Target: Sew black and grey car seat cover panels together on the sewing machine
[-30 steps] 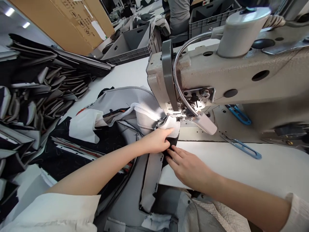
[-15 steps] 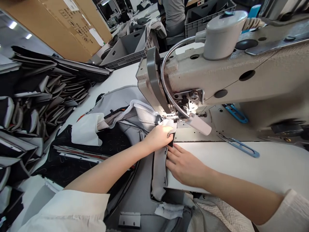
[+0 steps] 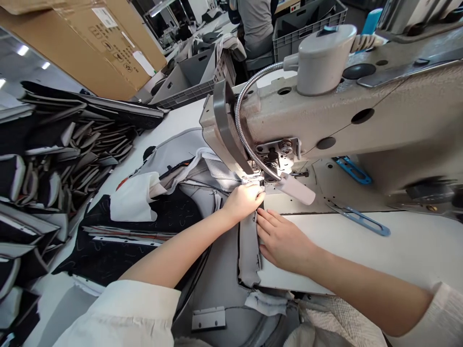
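Observation:
My left hand (image 3: 245, 202) is closed on the edge of a grey fabric cover (image 3: 224, 260), right in front of the sewing machine's (image 3: 267, 154) needle area. The fingertips and the fabric under them are partly hidden. Beside it, my right hand (image 3: 284, 239) lies flat with fingers stretched out, touching the right edge of the cover's grey strip (image 3: 249, 250). A black edge shows between the hands. Under the machine head, the needle and presser foot are hard to make out in the lamp's glare.
Two blue thread snips (image 3: 365, 221) (image 3: 352, 169) lie on the machine bed and table. At left are stacked black-and-grey padded pieces (image 3: 90, 140). Behind stand a cardboard box (image 3: 83, 43) and grey crates (image 3: 195, 84); a person (image 3: 256, 24) sits beyond. A lamp (image 3: 296, 189) hangs by the needle.
The grey strip and cover have shifted right and slightly toward the needle, with both hands moving along. White material seen by my left fingers is now mostly covered. The view has shifted slightly.

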